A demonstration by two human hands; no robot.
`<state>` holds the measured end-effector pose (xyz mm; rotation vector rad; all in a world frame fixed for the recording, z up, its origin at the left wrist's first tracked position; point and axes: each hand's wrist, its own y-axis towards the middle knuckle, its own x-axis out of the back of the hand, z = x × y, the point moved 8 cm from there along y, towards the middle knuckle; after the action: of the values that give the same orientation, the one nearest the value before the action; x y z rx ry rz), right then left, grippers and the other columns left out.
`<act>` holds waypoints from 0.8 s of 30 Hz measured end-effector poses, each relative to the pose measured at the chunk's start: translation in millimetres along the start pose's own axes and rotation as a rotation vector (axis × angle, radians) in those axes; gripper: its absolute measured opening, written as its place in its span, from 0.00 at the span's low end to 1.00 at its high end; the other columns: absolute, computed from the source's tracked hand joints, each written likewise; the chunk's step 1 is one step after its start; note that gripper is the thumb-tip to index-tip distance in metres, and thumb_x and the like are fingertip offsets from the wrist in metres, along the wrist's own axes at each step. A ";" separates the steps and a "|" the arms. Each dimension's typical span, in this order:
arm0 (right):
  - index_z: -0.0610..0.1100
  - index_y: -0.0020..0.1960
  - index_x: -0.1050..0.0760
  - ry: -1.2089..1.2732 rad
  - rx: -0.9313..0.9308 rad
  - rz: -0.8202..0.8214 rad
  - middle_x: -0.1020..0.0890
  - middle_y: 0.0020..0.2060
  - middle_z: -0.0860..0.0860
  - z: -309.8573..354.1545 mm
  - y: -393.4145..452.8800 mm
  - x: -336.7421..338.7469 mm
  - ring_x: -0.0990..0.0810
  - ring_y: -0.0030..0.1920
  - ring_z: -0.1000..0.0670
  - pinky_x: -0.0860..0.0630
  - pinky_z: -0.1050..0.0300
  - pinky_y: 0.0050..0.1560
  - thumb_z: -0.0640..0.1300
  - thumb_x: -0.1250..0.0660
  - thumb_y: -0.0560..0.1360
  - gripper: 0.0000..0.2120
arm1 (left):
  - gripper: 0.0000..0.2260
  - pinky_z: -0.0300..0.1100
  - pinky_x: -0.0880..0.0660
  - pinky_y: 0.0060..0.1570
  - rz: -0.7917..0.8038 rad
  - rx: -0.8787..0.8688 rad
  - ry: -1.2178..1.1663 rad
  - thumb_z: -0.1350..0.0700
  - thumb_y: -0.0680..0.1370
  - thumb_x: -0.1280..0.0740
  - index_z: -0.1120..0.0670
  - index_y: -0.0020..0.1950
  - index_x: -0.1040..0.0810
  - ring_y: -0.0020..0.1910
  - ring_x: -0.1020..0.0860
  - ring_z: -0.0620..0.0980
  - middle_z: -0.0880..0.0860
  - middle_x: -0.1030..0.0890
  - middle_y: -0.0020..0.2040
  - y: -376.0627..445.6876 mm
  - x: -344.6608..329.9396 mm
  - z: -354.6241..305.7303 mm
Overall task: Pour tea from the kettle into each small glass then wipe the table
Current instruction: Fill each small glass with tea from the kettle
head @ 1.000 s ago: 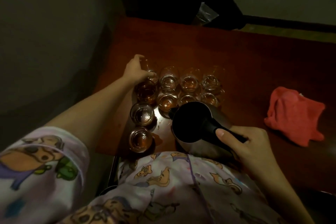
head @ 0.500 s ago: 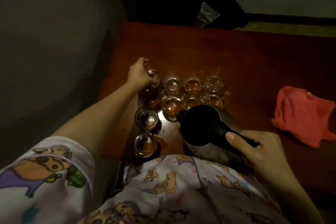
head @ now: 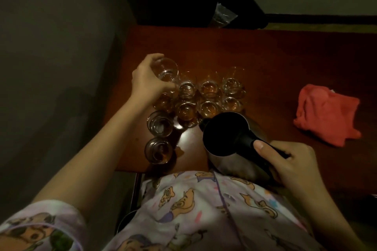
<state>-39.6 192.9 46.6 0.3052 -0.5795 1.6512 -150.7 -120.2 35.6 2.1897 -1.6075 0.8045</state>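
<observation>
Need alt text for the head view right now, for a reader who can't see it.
A person's left hand grips a small tilted glass at the far left of a cluster of tea glasses, while the right hand holds the kettle by its handle. A red cloth lies on the table.

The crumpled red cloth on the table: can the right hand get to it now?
Probably not yet: the right hand grips the black handle of the steel kettle. The crumpled red cloth lies uncovered on that side.
</observation>
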 end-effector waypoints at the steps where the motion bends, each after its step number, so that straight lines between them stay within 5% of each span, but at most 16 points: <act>1: 0.49 0.21 0.31 0.014 -0.016 -0.011 0.35 0.16 0.50 -2.4 -5.0 3.0 0.39 0.20 0.54 0.41 0.54 0.27 0.65 0.37 0.64 0.23 | 0.35 0.28 0.30 0.45 0.027 0.002 -0.011 0.60 0.62 0.22 0.49 0.67 0.31 0.60 0.31 0.43 0.47 0.28 0.65 -9.6 -4.4 -4.4; 5: 0.48 0.21 0.31 0.065 -0.069 -0.066 0.35 0.17 0.51 -10.7 -27.3 17.1 0.38 0.21 0.55 0.40 0.55 0.27 0.64 0.37 0.63 0.23 | 0.36 0.29 0.29 0.48 0.118 0.000 -0.065 0.62 0.62 0.22 0.49 0.67 0.31 0.58 0.32 0.40 0.46 0.28 0.65 -47.5 -25.4 -14.6; 8: 0.45 0.23 0.33 0.052 -0.071 -0.093 0.35 0.17 0.50 -16.3 -42.3 26.8 0.38 0.21 0.55 0.41 0.55 0.26 0.64 0.37 0.64 0.24 | 0.36 0.21 0.29 0.41 0.187 -0.011 -0.068 0.63 0.61 0.21 0.50 0.66 0.30 0.52 0.28 0.37 0.47 0.27 0.65 -73.1 -45.4 -16.2; 12: 0.42 0.29 0.28 -0.039 -0.065 -0.092 0.32 0.19 0.46 -26.3 -62.4 35.4 0.37 0.20 0.50 0.40 0.55 0.26 0.73 0.37 0.60 0.31 | 0.38 0.34 0.27 0.46 0.236 0.021 -0.023 0.61 0.59 0.20 0.48 0.66 0.30 0.49 0.25 0.39 0.47 0.26 0.64 -101.7 -72.6 -5.9; 14: 0.42 0.30 0.27 -0.053 -0.087 -0.100 0.31 0.20 0.42 -32.6 -72.7 39.3 0.36 0.21 0.47 0.39 0.55 0.27 0.78 0.40 0.58 0.36 | 0.38 0.37 0.26 0.50 0.262 0.027 -0.022 0.61 0.58 0.20 0.48 0.66 0.29 0.54 0.24 0.43 0.47 0.25 0.63 -114.3 -85.4 2.0; 17: 0.43 0.30 0.26 -0.066 -0.089 -0.106 0.30 0.22 0.40 -36.3 -84.6 44.6 0.36 0.21 0.48 0.39 0.54 0.28 0.69 0.39 0.63 0.27 | 0.37 0.47 0.26 0.58 0.276 -0.013 0.034 0.61 0.57 0.20 0.49 0.64 0.28 0.60 0.26 0.49 0.49 0.23 0.60 -131.2 -99.7 10.3; 21: 0.45 0.31 0.26 -0.099 -0.080 -0.086 0.25 0.25 0.42 -36.2 -98.0 50.1 0.33 0.20 0.51 0.37 0.52 0.24 0.66 0.41 0.64 0.24 | 0.38 0.45 0.26 0.54 0.321 0.016 0.045 0.62 0.57 0.20 0.50 0.65 0.28 0.58 0.26 0.49 0.50 0.24 0.59 -152.0 -117.3 19.7; 24: 0.42 0.30 0.27 -0.113 -0.079 -0.095 0.26 0.25 0.40 -38.1 -104.4 57.0 0.33 0.20 0.48 0.37 0.49 0.25 0.76 0.42 0.62 0.35 | 0.37 0.42 0.27 0.52 0.342 -0.002 0.058 0.63 0.57 0.20 0.50 0.63 0.27 0.57 0.26 0.49 0.50 0.23 0.59 -163.8 -127.1 20.6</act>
<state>57.7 269.2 64.5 0.3645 -0.7030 1.5233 -18.2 19.4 -44.1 1.8944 -1.9809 0.9466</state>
